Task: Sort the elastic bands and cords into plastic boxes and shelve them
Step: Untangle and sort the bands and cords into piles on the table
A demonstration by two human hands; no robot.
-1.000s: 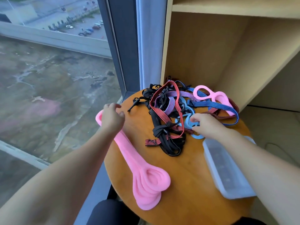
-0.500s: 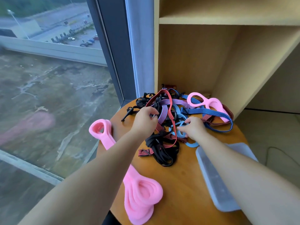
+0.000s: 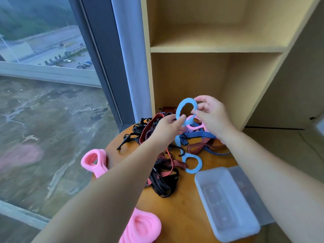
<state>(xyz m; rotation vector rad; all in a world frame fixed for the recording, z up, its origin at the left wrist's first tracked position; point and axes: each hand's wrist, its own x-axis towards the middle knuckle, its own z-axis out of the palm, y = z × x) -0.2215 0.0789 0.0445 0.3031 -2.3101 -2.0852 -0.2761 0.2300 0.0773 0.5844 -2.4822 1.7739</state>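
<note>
A blue figure-eight elastic band (image 3: 180,109) is lifted above a tangled pile of black, red-striped and blue-striped cords (image 3: 164,165) on the round wooden table (image 3: 182,211). My right hand (image 3: 212,116) pinches the band's upper loop on its right side. My left hand (image 3: 168,128) pinches the band near its waist. The band's lower loop (image 3: 192,163) hangs down onto the pile. A stack of pink bands (image 3: 98,163) lies along the table's left edge. Another pink band (image 3: 194,125) shows behind my hands.
A clear plastic box (image 3: 226,204) sits at the table's right with a lid or second box beside it. A wooden shelf unit (image 3: 215,50) with open compartments stands behind the table. A large window (image 3: 52,102) fills the left.
Both hands have risen from the pile, pulling the blue band up in front of the shelf. My left hand moved from the red-striped cord to the blue band.
</note>
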